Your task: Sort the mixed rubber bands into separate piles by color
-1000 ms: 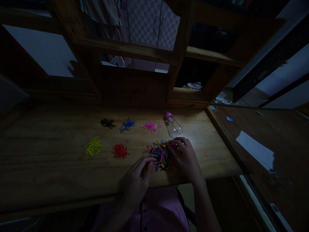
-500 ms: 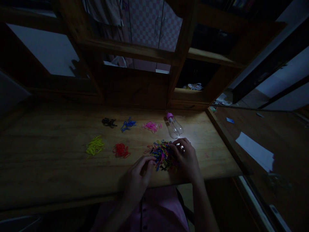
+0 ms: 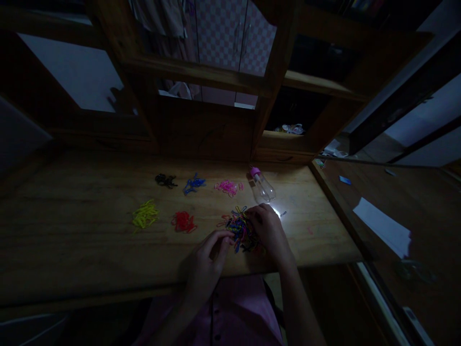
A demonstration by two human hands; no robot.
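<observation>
A mixed pile of small coloured pins (image 3: pixel 240 230), loop-shaped like safety pins, lies on the wooden desk in front of me. My left hand (image 3: pixel 209 257) is at the pile's left edge, thumb and index finger pinched close together. Over the pile's right side is my right hand (image 3: pixel 268 230), its fingers curled down among the pins. What either hand pinches is too small and dark to make out. Sorted by colour, yellow pins (image 3: pixel 145 214), red pins (image 3: pixel 183 222), black pins (image 3: pixel 165 180), blue pins (image 3: pixel 195 183) and pink pins (image 3: pixel 228 187) lie in separate heaps.
A clear bulb-shaped bottle (image 3: pixel 265 188) with a pink cap lies behind the pile. Bright light glares beside my right hand, near a small dark item (image 3: pixel 283 214). Wooden shelving (image 3: pixel 205 127) borders the desk's back. White paper (image 3: pixel 382 226) rests on the right-hand surface.
My right hand has shifted slightly left and up over the pile, uncovering the glare and small item beside it. My left hand stays nearly in place. The view has moved a little.
</observation>
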